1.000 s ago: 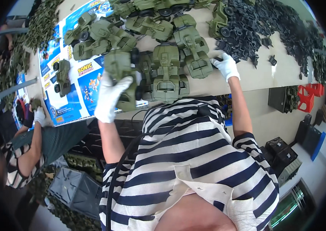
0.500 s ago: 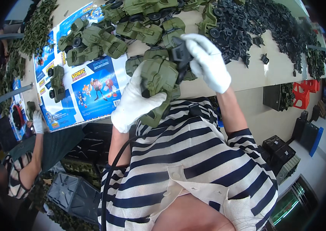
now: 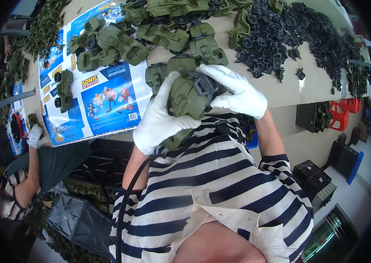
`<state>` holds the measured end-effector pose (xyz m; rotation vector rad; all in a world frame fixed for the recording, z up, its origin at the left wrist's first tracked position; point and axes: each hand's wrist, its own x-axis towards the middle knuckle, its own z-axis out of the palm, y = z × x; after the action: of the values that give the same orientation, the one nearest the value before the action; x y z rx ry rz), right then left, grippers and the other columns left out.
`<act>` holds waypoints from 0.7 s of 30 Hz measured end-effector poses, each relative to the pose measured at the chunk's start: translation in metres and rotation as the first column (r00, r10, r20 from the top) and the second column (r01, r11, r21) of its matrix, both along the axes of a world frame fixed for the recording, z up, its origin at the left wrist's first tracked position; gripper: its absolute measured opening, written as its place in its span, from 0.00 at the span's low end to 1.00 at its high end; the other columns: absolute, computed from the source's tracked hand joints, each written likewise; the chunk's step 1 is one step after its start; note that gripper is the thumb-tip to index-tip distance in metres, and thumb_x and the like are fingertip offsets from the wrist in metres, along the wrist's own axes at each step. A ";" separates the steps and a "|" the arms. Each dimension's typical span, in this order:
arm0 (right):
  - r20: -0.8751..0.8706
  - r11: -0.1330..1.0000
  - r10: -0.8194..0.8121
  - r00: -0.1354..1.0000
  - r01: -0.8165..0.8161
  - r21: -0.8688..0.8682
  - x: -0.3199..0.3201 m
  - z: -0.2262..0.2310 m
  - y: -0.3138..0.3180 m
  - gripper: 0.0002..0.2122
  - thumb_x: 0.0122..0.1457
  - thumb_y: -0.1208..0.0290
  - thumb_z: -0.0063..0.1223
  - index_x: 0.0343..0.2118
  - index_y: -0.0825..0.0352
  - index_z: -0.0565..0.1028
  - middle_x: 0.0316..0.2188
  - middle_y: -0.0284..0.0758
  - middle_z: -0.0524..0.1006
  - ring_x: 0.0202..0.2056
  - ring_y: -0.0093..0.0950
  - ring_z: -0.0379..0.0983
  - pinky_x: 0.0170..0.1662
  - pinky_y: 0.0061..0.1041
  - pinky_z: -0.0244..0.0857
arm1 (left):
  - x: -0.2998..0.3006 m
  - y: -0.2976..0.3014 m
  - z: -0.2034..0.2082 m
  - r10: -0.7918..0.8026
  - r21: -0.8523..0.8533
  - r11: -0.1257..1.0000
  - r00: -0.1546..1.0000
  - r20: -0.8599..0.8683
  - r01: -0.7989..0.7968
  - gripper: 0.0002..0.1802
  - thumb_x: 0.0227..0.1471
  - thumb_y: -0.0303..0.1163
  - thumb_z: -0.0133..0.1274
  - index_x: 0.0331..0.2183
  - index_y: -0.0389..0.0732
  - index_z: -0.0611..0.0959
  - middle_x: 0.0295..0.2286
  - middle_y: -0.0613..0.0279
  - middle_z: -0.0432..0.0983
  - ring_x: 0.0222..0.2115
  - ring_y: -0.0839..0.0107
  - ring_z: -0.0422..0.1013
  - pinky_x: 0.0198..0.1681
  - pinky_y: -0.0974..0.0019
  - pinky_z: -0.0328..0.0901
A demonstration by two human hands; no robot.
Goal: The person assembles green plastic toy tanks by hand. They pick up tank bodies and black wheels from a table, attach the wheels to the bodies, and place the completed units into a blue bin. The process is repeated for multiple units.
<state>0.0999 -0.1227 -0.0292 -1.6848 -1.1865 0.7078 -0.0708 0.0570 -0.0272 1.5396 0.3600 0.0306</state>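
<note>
Wrapped round the left side of an olive-green toy vehicle [image 3: 184, 94], my gloved left hand [image 3: 159, 116] holds it above my lap at the table edge. A black plastic part [image 3: 206, 84] with a frame shape sits against the vehicle's upper right. My gloved right hand [image 3: 239, 91] grips that part from the right, fingers over its top and thumb below, pressed against the vehicle. Just beyond my hands, several more green toy vehicles [image 3: 207, 49] lie on the table.
A heap of black plastic parts [image 3: 264, 37] covers the table's right side. Green vehicles stand on a blue printed sheet [image 3: 111, 111] at left. A co-worker's gloved hand [image 3: 35, 135] is at the far left. Red stools [image 3: 339, 115] and dark crates [image 3: 78, 221] stand below.
My right hand has brought the black part down onto the green toy vehicle, which has tilted a little. The co-worker's hand at the left has moved slightly.
</note>
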 end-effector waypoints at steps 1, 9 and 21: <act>-0.040 0.998 0.046 0.998 -0.047 -0.031 0.004 0.001 -0.002 0.34 0.50 0.60 0.65 0.61 0.62 0.68 0.56 0.43 0.70 0.56 0.42 0.66 0.60 0.35 0.59 | -0.003 0.002 -0.002 -0.045 0.080 0.996 0.999 0.000 0.045 0.63 0.27 0.23 0.75 0.63 0.37 0.58 0.48 0.51 0.75 0.48 0.69 0.72 0.54 0.66 0.66; 0.071 0.993 0.087 0.994 -0.081 -0.086 -0.003 0.006 0.007 0.41 0.39 0.57 0.73 0.60 0.60 0.68 0.50 0.43 0.73 0.49 0.42 0.72 0.52 0.35 0.67 | -0.004 0.000 -0.002 -0.118 0.259 0.959 0.993 -0.003 0.115 0.60 0.26 0.36 0.76 0.59 0.36 0.61 0.45 0.48 0.76 0.46 0.55 0.75 0.53 0.59 0.67; -0.431 0.992 0.126 0.894 -0.121 0.038 0.012 -0.008 0.001 0.32 0.47 0.72 0.68 0.59 0.65 0.71 0.49 0.36 0.76 0.45 0.28 0.73 0.51 0.27 0.67 | -0.005 -0.008 0.004 -0.089 0.318 0.945 0.996 0.021 0.078 0.56 0.29 0.42 0.76 0.56 0.34 0.62 0.41 0.50 0.78 0.42 0.59 0.78 0.47 0.61 0.71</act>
<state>0.1118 -0.1218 -0.0374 -1.3534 -0.9782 1.0892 -0.0763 0.0494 -0.0229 1.8702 0.2696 0.0509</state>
